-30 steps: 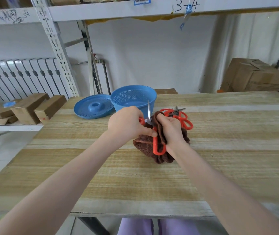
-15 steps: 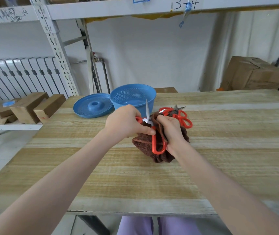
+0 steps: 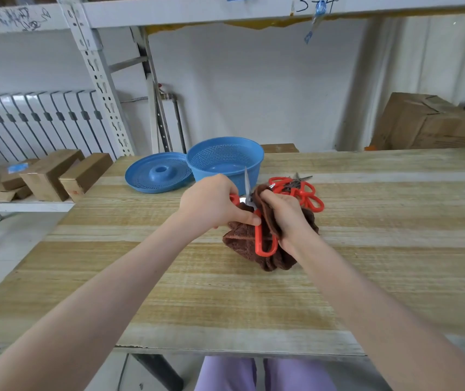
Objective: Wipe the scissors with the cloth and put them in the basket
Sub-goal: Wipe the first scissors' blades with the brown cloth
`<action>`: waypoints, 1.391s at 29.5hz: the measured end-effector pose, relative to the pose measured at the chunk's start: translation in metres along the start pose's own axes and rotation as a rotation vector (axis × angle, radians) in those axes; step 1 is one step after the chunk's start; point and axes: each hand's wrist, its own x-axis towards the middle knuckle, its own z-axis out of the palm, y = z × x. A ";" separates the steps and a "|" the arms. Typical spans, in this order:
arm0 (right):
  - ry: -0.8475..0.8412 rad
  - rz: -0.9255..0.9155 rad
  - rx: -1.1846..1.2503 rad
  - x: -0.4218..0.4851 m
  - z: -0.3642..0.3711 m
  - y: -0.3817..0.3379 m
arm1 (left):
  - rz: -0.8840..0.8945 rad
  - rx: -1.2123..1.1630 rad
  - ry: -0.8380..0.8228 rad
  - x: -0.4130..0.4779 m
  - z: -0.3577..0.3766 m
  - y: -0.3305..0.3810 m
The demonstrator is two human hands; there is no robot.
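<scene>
Gripping the scissors (image 3: 259,238) by a red handle, the left hand (image 3: 211,204) is seen with its fingers curled tight and the thumb (image 3: 246,220) laid against the cloth (image 3: 237,238). The right hand (image 3: 285,215) is clamped on the brown cloth, which is bunched round the scissors near the pivot. One blade is pointed upward between the hands, in front of the basket (image 3: 225,162). The other blade and part of the handles are hidden by cloth and fingers. The scissors are held over the table (image 3: 225,292), outside the basket. Just behind the right hand, other scissors (image 3: 299,189) with red handles are heaped; their number cannot be told. A blue lid (image 3: 157,172) is laid just left of the blue basket. Beyond the wooden table, wood blocks (image 3: 64,176), a white radiator (image 3: 36,122), metal shelving (image 3: 95,66) and a cardboard box (image 3: 423,122) are seen against a white wall.
</scene>
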 end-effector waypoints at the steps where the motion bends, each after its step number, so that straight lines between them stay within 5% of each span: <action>1: 0.001 -0.003 -0.015 0.000 0.001 0.001 | -0.002 0.004 -0.003 0.000 0.001 -0.001; 41: 0.044 0.016 -0.004 0.003 0.001 -0.007 | -0.003 -0.034 0.024 0.004 0.002 0.001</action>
